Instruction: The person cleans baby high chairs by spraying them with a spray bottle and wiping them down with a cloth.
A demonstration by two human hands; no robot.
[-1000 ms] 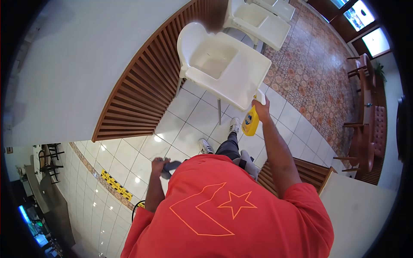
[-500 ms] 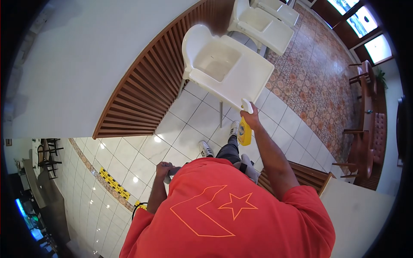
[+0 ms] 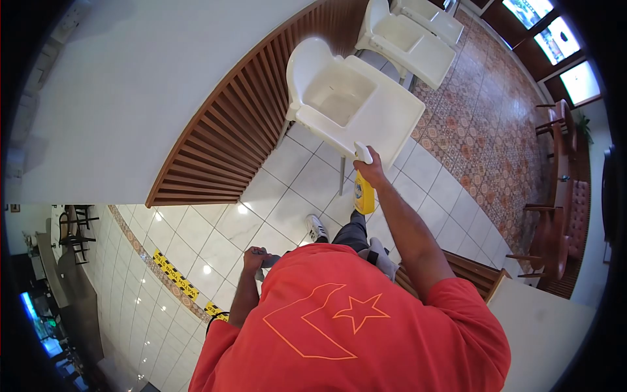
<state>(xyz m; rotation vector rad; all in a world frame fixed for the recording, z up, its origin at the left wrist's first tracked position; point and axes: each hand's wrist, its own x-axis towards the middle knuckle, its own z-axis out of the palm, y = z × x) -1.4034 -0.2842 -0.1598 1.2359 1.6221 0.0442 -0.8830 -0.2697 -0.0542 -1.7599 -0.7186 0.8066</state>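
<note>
My right hand (image 3: pixel 371 168) is closed round the neck of a yellow spray bottle (image 3: pixel 364 195) with a white trigger head. The bottle hangs upright just in front of the tray edge of a white high chair (image 3: pixel 392 114). The chair's seat is bare apart from a small dark mark. Lower left, my left hand (image 3: pixel 254 259) is wrapped round a dark grey cloth (image 3: pixel 270 261), partly hidden by my red shirt.
More white high chairs (image 3: pixel 418 46) stand behind the first. A slatted wooden panel (image 3: pixel 222 144) curves along the left. Wooden tables and chairs (image 3: pixel 552 228) are at the right. Yellow warning tape (image 3: pixel 175 276) marks a floor edge at lower left.
My right hand has moved left with the spray bottle, across the front of the high chair. My left hand has shifted slightly right and lower with the cloth. The high chairs appear farther right.
</note>
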